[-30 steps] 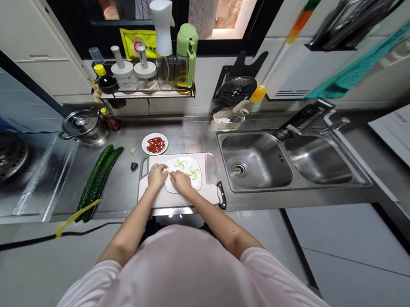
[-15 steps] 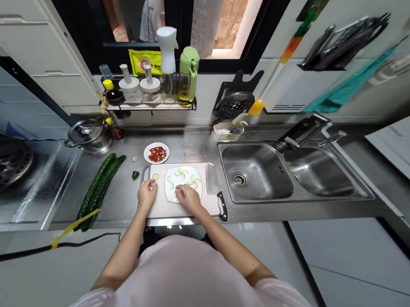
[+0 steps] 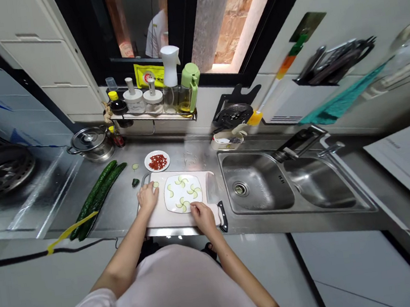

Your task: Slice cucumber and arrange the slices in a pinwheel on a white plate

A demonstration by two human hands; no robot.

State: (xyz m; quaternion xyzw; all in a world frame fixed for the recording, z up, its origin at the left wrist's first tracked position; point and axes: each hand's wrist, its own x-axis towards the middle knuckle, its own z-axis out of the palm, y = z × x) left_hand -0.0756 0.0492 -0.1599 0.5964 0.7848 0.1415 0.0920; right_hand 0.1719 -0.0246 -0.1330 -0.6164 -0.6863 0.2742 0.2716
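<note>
On board (image 3: 175,219), L hand (image 3: 148,196) loosely open near cuke slice (image 3: 155,185), R hand (image 3: 202,216) pinched narrow by plate (image 3: 182,191); yellow pkt (image 3: 139,77) txt illegible.

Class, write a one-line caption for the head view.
Hands by a plate of cucumber slices, on a cutting board.

I count two long cucumbers (image 3: 100,197) and one cucumber end (image 3: 135,183). The plates are two: one square plate (image 3: 182,193) and one round plate (image 3: 147,163). On the square plate there are three green pinwheels (image 3: 182,205). There are also one cutting board (image 3: 160,217), one pot (image 3: 94,146), two sink basins (image 3: 256,179), two knobbed jars (image 3: 134,103) and two yellow-capped bottles (image 3: 118,107).
</note>
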